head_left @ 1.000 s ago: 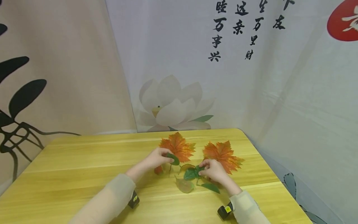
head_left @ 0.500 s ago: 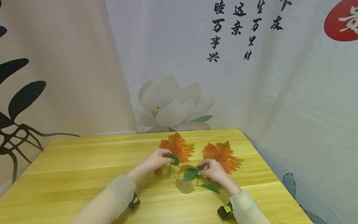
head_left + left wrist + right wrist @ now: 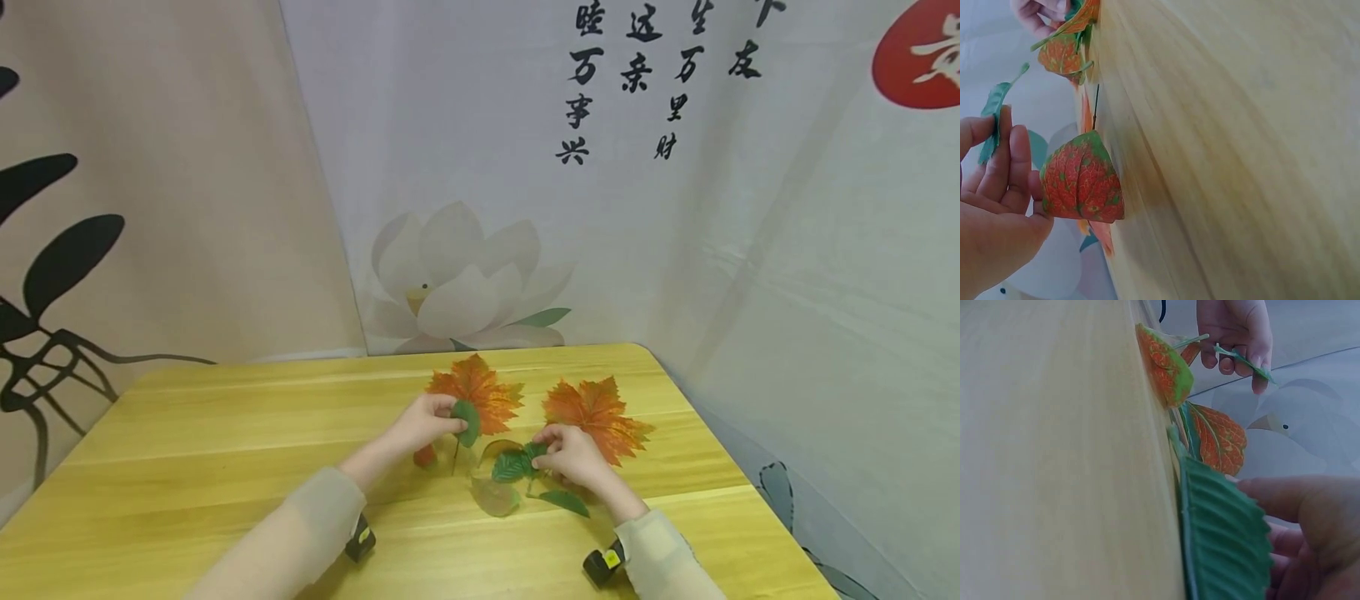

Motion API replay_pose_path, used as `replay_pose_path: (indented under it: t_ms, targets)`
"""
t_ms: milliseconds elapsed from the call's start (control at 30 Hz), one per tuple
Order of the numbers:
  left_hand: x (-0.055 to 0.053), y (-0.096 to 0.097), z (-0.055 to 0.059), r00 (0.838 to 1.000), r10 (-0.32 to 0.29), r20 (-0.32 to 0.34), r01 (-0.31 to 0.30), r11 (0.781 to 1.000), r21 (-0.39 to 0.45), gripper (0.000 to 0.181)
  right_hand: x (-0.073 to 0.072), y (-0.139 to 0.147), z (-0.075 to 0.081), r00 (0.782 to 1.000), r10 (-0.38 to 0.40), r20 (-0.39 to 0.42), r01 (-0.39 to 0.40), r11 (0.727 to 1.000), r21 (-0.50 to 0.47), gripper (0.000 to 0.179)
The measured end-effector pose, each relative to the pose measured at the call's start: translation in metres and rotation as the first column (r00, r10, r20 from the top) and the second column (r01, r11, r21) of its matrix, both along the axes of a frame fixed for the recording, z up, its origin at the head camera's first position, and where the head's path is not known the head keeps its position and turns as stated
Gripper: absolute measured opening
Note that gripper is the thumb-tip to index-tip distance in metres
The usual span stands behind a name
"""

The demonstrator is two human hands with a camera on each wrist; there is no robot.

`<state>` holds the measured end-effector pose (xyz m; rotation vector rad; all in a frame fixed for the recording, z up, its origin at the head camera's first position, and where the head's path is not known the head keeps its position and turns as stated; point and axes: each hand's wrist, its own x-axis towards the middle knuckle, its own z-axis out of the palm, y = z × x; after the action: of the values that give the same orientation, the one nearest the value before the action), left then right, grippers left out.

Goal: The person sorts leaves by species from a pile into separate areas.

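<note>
My left hand (image 3: 423, 422) pinches a small green leaf (image 3: 467, 423) between thumb and fingers, raised off the table. In the left wrist view, its stem end points away from the fingers, and a red-green leaf (image 3: 1082, 178) lies beside the little finger. My right hand (image 3: 576, 460) pinches a dark green leaf (image 3: 534, 451) low over the table, its fingertips partly hidden. Close by lie a ribbed green leaf (image 3: 510, 467), a pale brownish-green leaf (image 3: 495, 498) and a narrow green leaf (image 3: 566, 502). A large ribbed leaf (image 3: 1222, 531) covers part of the right fingers in the right wrist view.
Two orange maple leaves lie farther back, one maple leaf (image 3: 483, 392) behind the left hand and another maple leaf (image 3: 600, 417) behind the right. The wooden table (image 3: 225, 442) ends at a printed curtain (image 3: 637, 250). Black cameras sit at both wrists.
The green leaf in my left hand has turned more upright, its broad face now toward the head camera. My right hand and the leaves around it stay in place.
</note>
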<state>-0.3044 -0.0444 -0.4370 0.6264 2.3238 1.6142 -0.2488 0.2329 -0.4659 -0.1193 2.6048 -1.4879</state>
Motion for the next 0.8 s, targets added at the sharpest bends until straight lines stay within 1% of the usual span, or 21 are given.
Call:
replay_pose_path:
  t_ms: [133, 233, 367, 500, 667, 800]
  targets:
    - [0.0, 0.0, 0.003, 1.0, 0.027, 0.005, -0.027, 1.0, -0.005, 0.042, 0.001, 0.0, 0.001, 1.0, -0.001, 0.01, 0.001, 1.0, -0.017, 0.029]
    - [0.0, -0.001, 0.003, 1.0, 0.03, -0.005, -0.03, 0.999, 0.013, 0.046, 0.001, -0.001, 0.003, 1.0, 0.005, 0.009, -0.004, 1.0, -0.021, 0.03]
    - [0.001, -0.005, 0.004, 0.998, 0.052, -0.021, -0.052, 0.998, 0.027, 0.044, 0.001, -0.002, 0.004, 1.0, 0.01, 0.018, -0.009, 1.0, -0.025, 0.03]
    - [0.003, -0.01, 0.006, 0.997, 0.059, -0.045, -0.059, 0.998, 0.009, 0.036, 0.0, -0.002, 0.004, 1.0, 0.015, 0.026, -0.014, 1.0, -0.022, 0.027]
    - [0.004, -0.018, 0.009, 0.994, 0.027, -0.11, -0.03, 0.999, -0.029, 0.026, -0.002, 0.0, 0.003, 0.999, 0.017, 0.029, -0.016, 1.0, -0.015, 0.025]
    - [0.007, -0.025, 0.014, 0.99, 0.016, -0.138, -0.026, 0.997, -0.069, 0.027, -0.002, 0.001, 0.003, 0.999, 0.007, 0.039, -0.007, 1.0, -0.007, 0.025]
